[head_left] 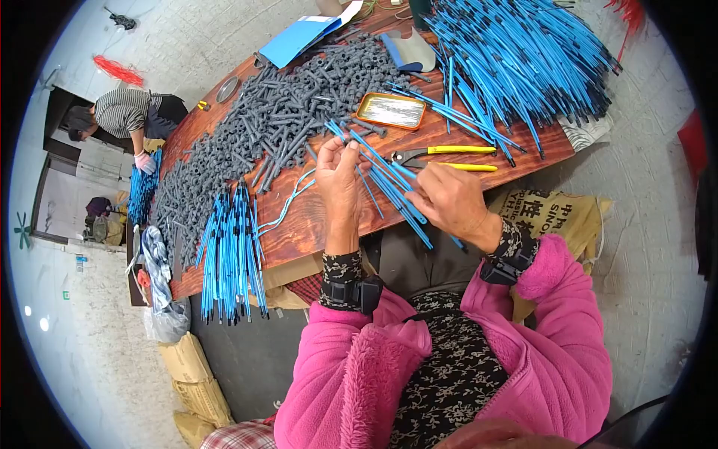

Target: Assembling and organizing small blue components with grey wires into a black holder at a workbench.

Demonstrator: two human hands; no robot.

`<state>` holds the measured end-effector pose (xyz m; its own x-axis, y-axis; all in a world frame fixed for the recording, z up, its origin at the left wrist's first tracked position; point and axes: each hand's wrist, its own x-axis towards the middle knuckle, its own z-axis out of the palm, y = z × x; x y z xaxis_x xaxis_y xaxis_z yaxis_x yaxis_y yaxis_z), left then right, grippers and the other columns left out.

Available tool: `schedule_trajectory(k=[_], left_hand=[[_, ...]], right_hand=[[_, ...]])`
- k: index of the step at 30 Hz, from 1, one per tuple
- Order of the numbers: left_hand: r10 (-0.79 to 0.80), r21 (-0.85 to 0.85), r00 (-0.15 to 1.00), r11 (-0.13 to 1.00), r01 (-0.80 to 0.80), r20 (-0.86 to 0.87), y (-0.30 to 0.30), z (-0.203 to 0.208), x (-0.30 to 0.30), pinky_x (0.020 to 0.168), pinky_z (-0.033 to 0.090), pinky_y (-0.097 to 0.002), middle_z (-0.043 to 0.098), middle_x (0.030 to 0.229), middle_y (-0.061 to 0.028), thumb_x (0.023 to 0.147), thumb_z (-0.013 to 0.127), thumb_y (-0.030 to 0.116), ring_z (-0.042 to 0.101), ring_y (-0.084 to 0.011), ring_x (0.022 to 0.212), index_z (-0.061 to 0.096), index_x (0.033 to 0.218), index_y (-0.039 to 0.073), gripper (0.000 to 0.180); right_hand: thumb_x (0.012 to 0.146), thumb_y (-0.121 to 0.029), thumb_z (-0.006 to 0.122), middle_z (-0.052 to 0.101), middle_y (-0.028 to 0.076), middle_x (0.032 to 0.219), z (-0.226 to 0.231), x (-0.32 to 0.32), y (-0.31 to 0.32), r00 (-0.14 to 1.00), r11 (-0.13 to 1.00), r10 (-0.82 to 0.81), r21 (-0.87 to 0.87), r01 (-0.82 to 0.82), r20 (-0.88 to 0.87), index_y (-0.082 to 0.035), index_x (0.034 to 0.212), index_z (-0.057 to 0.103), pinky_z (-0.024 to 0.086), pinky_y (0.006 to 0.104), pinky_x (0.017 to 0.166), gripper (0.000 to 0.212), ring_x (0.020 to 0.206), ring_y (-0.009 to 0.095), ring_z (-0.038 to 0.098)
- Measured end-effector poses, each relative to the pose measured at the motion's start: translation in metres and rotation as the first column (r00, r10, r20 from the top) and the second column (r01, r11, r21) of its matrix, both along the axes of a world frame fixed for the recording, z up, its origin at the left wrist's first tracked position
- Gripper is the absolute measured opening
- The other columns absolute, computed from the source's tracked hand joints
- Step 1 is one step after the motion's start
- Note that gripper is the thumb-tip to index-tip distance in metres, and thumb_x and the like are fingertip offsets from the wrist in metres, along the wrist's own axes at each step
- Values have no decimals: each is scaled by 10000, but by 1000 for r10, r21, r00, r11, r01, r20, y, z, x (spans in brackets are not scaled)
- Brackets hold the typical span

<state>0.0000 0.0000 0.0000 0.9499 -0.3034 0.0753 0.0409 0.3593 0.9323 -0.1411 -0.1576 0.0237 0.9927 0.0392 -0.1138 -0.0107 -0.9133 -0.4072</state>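
One reddish-brown wooden table (292, 232) spans the work area before me; piled parts conceal much of its top. At its left end, a co-worker (123, 112) in a striped top bends over blue stock; one gloved hand shows, the other cannot be made out. A heap of grey tubular parts (262, 127) covers the left and centre, its lower layers hidden. At the right lies a large bundle of blue rods (516, 60) with dark tips; the upper edge of the view cuts it off. Below the right table edge, a tan woven sack (591, 213) carries large dark printed characters, interrupted by folds and the right arm. A smaller blue bundle (233, 254) overhangs the near edge at left.

Right hand (455, 198): fingers curled closed around a blue rod; fingertips turned under and concealed. Left hand (340, 176): thumb and forefinger drawn together at the upper ends of slim blue rods (393, 187); the number gripped cannot be told. These rods lie between the hands, slanting past the table edge. Yellow-handled pliers (464, 150) rest just beyond the right hand. Farther back, an orange-rimmed tin (388, 123) contains thin, pale pieces, too fine to distinguish individually.
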Motion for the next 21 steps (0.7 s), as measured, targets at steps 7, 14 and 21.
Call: schedule_trajectory(k=[7, 14, 21], left_hand=[[-300, -431, 925, 885, 178, -232, -1, 24, -25, 549, 443, -209, 526, 714, 23, 980, 559, 188, 490, -72, 581, 546, 1094, 79, 158], [-732, -854, 678, 307, 419, 70, 8, 21, -29, 556, 441, -216, 461, 682, 17, 1005, 525, 194, 438, -65, 566, 509, 1121, 78, 164], [-340, -528, 940, 805, 270, -39, -2, 22, -34, 672, 521, -258, 588, 798, -39, 996, 549, 176, 552, -99, 679, 507, 1100, 81, 148]], right_hand=[[851, -397, 699, 567, 181, 1199, -23, 19, 6, 820, 894, -97, 411, -177, 564, 1, 1311, 450, 462, 400, 901, 657, 1101, 260, 581], [943, -432, 581, 601, 177, 1102, -28, 28, 2, 949, 398, 301, 892, -215, 94, 11, 1387, 357, 482, 401, 857, 666, 1020, 266, 608], [945, -257, 588, 615, 169, 1012, -35, 21, 24, 990, 386, -22, 914, -123, 142, 10, 1317, 420, 503, 389, 781, 488, 919, 290, 640]])
